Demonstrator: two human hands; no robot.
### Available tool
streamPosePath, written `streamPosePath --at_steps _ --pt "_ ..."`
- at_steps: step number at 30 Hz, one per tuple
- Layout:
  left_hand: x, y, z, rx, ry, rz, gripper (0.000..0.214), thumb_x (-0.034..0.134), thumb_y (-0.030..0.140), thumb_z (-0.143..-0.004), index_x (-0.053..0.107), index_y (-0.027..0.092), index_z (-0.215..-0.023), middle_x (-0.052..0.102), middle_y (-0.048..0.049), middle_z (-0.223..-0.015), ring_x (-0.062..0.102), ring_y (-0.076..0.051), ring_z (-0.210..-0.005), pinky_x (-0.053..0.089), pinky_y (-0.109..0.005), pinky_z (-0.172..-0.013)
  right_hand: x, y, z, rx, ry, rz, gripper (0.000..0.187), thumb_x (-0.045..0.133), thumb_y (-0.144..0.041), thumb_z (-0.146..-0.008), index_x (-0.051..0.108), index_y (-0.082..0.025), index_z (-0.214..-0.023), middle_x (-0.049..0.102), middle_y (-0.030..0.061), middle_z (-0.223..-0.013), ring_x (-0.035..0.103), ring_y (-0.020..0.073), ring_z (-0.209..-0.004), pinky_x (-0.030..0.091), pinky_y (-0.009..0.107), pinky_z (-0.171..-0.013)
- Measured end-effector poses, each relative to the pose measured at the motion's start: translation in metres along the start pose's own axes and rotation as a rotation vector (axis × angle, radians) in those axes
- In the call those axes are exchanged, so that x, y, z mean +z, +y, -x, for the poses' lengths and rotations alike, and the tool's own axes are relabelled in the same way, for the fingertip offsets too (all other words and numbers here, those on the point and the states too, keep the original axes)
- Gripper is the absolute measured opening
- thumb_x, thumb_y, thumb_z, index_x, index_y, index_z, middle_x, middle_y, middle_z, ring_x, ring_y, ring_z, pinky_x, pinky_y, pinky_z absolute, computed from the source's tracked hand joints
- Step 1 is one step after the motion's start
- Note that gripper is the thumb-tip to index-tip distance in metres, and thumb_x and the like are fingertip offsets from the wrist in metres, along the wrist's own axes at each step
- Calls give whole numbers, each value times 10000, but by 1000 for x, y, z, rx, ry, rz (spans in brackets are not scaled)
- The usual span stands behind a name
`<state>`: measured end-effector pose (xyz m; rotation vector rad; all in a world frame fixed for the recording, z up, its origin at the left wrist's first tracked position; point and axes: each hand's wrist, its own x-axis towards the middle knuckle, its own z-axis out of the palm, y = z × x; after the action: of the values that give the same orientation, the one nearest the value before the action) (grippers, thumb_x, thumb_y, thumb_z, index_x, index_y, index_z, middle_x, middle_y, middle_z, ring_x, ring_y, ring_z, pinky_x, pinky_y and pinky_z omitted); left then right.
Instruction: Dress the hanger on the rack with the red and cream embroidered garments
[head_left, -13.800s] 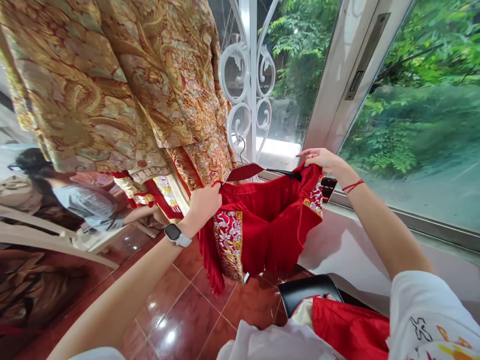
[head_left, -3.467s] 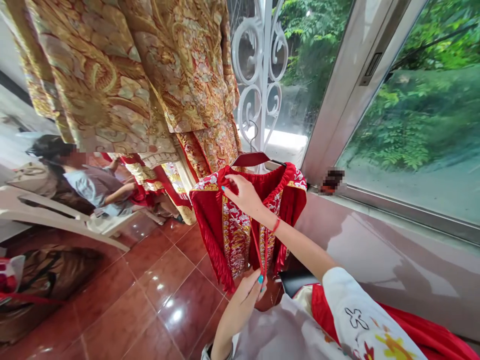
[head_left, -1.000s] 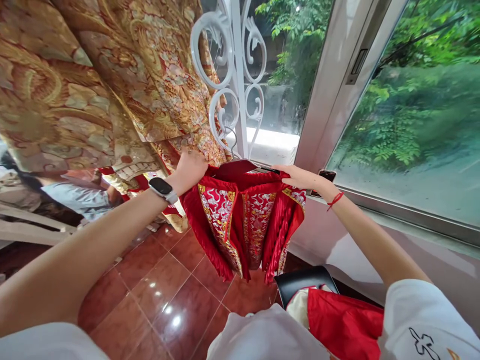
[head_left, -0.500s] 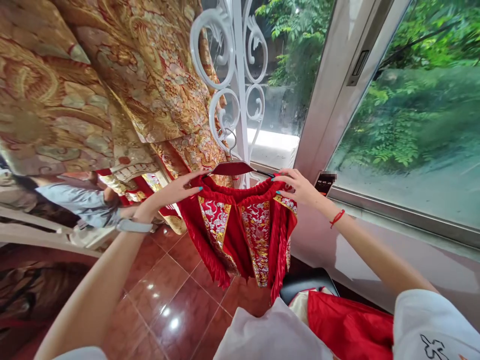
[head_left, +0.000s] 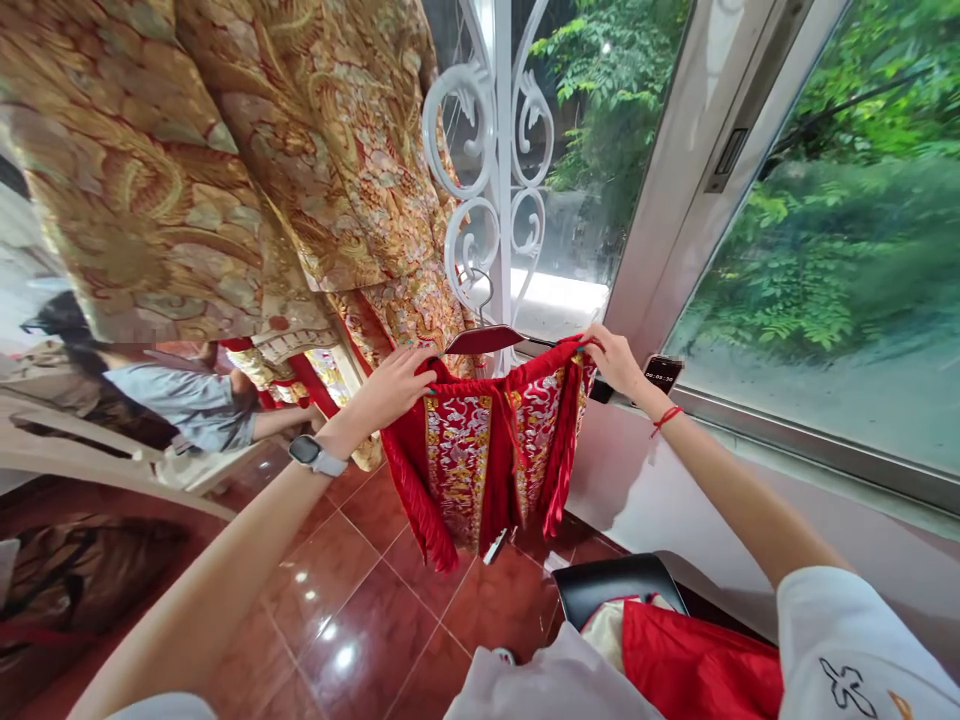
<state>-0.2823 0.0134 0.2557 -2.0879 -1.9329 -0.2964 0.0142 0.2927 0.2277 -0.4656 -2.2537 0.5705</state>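
A red garment (head_left: 498, 430) with gold-and-silver embroidered panels and red fringe hangs by its gathered waistband in front of me. My left hand (head_left: 401, 382) pinches the waistband's left end, a grey-strapped watch on that wrist. At the opposite end, my right hand (head_left: 609, 358) grips the waistband's corner, a red string bracelet on the wrist. Between the hands a dark red hanger (head_left: 486, 339) shows above the waistband, its metal hook up against the white scrollwork. A white tag dangles below the garment's hem. The hanger's ends are hidden by cloth and fingers.
Gold brocade robes (head_left: 300, 180) hang at the left beside a white scroll-metal stand (head_left: 504, 150). A phone (head_left: 664, 372) showing a timer leans by the window sill. Red cloth (head_left: 697, 650) lies near a black seat (head_left: 619, 585). Another person (head_left: 180, 400) sits at far left.
The waistband has been drawn wider and straighter, its right end raised. My left hand has moved right with it, and my right hand slightly outward. A white tag now shows under the hem.
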Motion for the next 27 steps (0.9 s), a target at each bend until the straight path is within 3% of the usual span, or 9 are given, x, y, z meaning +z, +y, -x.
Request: streamPosePath --at_steps 3,7,10,14,18,20,22,24,27 --pt "5 -8 -5 -123 -48 188 345 384 347 -950 703 225 -1000 585 -99 -1347 530 -243 -1277 407 -408 -1112 -4 6 -23 23 -108 -157 156 442 -239 -807 528 -210 -934 599 11 -731 538 180 -647 501 358 -678" --pt "10 -8 -9 -306 -30 253 375 415 444 -914 716 244 -1014 665 -82 -1229 561 -260 -1253 432 -394 -1077 4 8 -33 18 -342 -292 409 456 -238 -763 540 -212 -1163 656 38 -923 604 203 -816 519 383 -792" --pt "12 1 -10 -352 55 193 351 435 434 -900 722 238 -948 647 -91 -1238 600 -277 -1188 477 -397 -997 21 8 -22 21 -217 -296 381 388 -246 -759 622 -198 -1056 671 72 -1052 605 233 -1013 472 415 -957" --pt "22 21 -8 -399 225 135 241 500 365 -884 700 231 -894 596 -95 -1289 567 -279 -1193 429 -441 -1038 45 10 2 50 47 -257 391 313 -261 -805 637 -190 -1012 687 82 -1045 611 245 -1027 463 404 -966" --pt "61 71 1 -570 576 137 272 556 276 -855 642 230 -1109 418 -132 -1456 326 -295 -1411 295 -507 -1154 55 10 18 30 181 -230 372 330 -298 -846 630 -202 -1043 693 84 -1039 621 248 -1008 477 382 -933" --pt "91 107 4 -624 711 234 330 540 236 -850 592 208 -1174 407 -171 -1438 333 -305 -1405 304 -524 -1152 56 11 20 12 189 -241 363 331 -328 -877 626 -209 -1053 690 87 -1053 625 251 -1006 478 388 -932" --pt "122 141 2 -640 661 433 396 504 200 -855 519 219 -1250 493 -170 -1339 441 -283 -1326 358 -508 -1127 56 11 21 -3 168 -244 358 330 -356 -905 622 -218 -1061 690 87 -1051 627 254 -1008 476 397 -933" --pt "146 166 -3 -716 587 619 505 492 224 -875 392 209 -1371 464 -184 -1388 437 -270 -1343 370 -475 -1130 55 11 21 -8 144 -240 356 330 -371 -920 618 -221 -1066 689 89 -1048 629 257 -1003 478 402 -927" --pt "168 179 -9 -826 482 838 559 457 318 -920 294 188 -1438 473 -199 -1414 456 -259 -1345 375 -438 -1129 53 9 22 -11 131 -240 351 330 -366 -928 622 -225 -1062 692 88 -1038 629 261 -998 483 404 -912"
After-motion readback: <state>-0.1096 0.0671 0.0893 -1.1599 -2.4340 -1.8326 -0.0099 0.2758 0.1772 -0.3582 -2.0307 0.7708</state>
